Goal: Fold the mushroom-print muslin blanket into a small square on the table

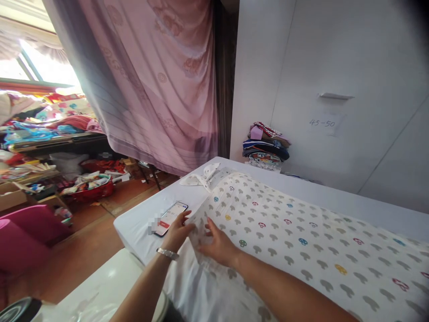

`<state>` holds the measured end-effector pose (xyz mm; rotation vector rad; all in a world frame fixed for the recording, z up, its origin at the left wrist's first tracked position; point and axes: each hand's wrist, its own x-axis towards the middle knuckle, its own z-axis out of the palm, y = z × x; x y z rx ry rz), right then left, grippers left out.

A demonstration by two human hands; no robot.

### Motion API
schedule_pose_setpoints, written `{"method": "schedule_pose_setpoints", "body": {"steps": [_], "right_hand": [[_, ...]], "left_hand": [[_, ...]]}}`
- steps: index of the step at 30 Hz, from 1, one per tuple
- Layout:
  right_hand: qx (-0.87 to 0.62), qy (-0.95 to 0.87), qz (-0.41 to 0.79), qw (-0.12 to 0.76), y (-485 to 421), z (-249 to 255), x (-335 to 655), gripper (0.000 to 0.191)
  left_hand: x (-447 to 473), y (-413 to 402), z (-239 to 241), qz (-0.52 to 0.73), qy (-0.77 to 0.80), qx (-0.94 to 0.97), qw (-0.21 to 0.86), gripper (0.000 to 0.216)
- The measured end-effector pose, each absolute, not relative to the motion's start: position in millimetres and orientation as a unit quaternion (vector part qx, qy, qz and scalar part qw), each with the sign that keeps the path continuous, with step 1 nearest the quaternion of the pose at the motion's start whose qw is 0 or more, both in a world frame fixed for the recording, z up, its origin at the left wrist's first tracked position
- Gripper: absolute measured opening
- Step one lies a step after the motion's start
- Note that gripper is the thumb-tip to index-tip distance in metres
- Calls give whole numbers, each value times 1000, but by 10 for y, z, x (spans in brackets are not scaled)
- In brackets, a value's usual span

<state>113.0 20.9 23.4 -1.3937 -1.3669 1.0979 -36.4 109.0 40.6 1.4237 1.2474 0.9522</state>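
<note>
A long white fabric (pixel 275 237) printed with grey and coloured mushrooms lies across the white-covered table (pixel 134 221), its near part draping over the front edge. At the fabric's left edge is my left hand (pixel 179 230), wearing a silver bracelet (pixel 167 254); its thumb and forefinger are apart, with fingertips touching the cloth. Just right of it, my right hand (pixel 219 246) rests on the fabric near the same corner, fingers spread and curved. Some of its lower fingers are hidden. A phone (pixel 172 218) with a lit screen lies beside my left hand.
A crumpled white printed cloth (pixel 212 176) lies at the table's far end. Folded clothes (pixel 266 145) are stacked against the white wall panel. A pink curtain (pixel 161 80) hangs behind. A pale machine-like surface (pixel 110 277) stands at front left; a red basket (pixel 90 190) sits on the floor.
</note>
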Motion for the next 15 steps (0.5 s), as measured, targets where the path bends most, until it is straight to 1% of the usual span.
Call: {"method": "schedule_pose_setpoints", "body": {"steps": [2, 3, 4, 7, 8, 9, 13, 14, 15], "right_hand": [[-564, -561, 409, 447, 318, 252, 972, 101], [-566, -559, 395, 461, 362, 257, 929, 97], [-565, -549, 383, 482, 401, 257, 908, 89], [-544, -485, 391, 562, 484, 219, 952, 46], [-533, -452, 416, 582, 496, 197, 982, 36], [-520, -415, 451, 594, 499, 173, 1011, 31], [-486, -259, 586, 594, 428, 118, 1062, 26], [-484, -235, 602, 590, 406, 116, 1060, 24], [-482, -220, 613, 586, 390, 114, 1057, 23]], "left_hand": [[-252, 1003, 479, 377, 489, 590, 521, 59], [-206, 979, 506, 365, 476, 598, 531, 59], [-168, 976, 529, 349, 462, 612, 539, 59], [-65, 1118, 605, 304, 429, 667, 528, 51], [-13, 1217, 645, 297, 427, 691, 501, 47], [62, 1339, 693, 293, 429, 717, 464, 43], [621, 1971, 903, 261, 454, 811, 261, 31], [810, 2142, 934, 228, 456, 831, 221, 30], [1003, 2311, 948, 213, 455, 838, 214, 29]]}}
